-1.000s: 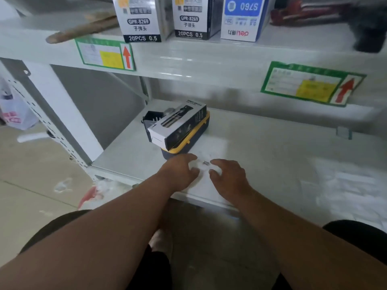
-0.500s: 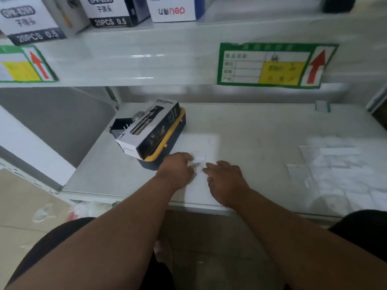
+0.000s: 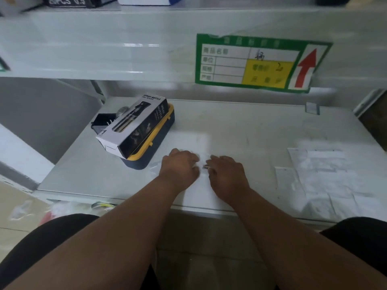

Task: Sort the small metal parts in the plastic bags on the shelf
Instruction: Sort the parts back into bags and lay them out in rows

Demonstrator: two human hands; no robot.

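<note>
Both hands rest knuckles-up on a white sheet [image 3: 201, 191] near the front of the grey shelf [image 3: 240, 126]. My left hand [image 3: 180, 165] has its fingers curled over the edge of a small clear plastic bag [image 3: 154, 165]. My right hand [image 3: 227, 171] sits just to the right, fingers curled down. Between the two hands lies a small metal part [image 3: 205, 167], touching my right fingertips. What the fingers hold underneath is hidden.
A black-and-white spray bottle box [image 3: 134, 125] lies on a yellow-and-navy case [image 3: 155, 143] at the left. Several flat clear bags [image 3: 326, 176] lie on the shelf's right side. A green label with a red arrow [image 3: 259, 62] hangs on the upper shelf's edge.
The camera has come closer and turned right. Both hands stay together on the white sheet; the metal part now shows between them by my right fingertips.
</note>
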